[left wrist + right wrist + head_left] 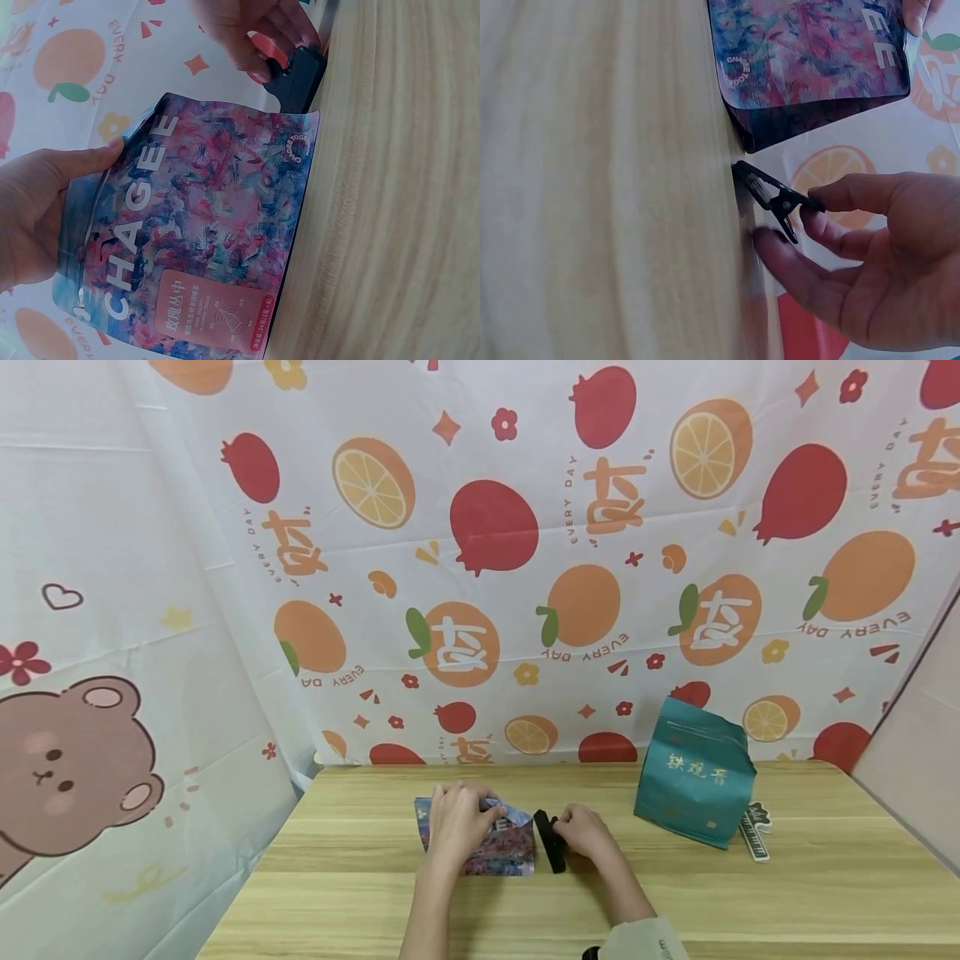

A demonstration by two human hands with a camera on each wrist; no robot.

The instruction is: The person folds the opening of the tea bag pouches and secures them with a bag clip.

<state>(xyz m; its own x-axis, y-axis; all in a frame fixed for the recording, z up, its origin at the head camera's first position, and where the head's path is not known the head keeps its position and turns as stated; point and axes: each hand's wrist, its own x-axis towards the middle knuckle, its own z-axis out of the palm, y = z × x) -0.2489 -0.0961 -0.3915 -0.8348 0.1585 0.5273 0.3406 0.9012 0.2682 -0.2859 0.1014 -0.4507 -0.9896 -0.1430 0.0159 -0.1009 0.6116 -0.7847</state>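
A pink-and-blue CHAGEE pouch [506,853] stands on the table, its top edge folded over. At that fold my left hand [459,818] pinches the pouch, the thumb lying along the near side in the left wrist view; the fingers behind are hidden. Just right of the pouch, a black sealing clip [550,842] touches the table with its long jaw side. My right hand [585,831] holds this clip by its handles, thumb and fingertips at either side of them in the right wrist view. The clip is apart from the pouch.
A teal tea bag [693,777] with gold characters stands at the back right. Beside it lies a small green-and-white ruler-like piece [756,835]. A fruit-print curtain [495,527] hangs behind the wooden table [337,877], and a bear-print cloth [75,777] hangs on the left.
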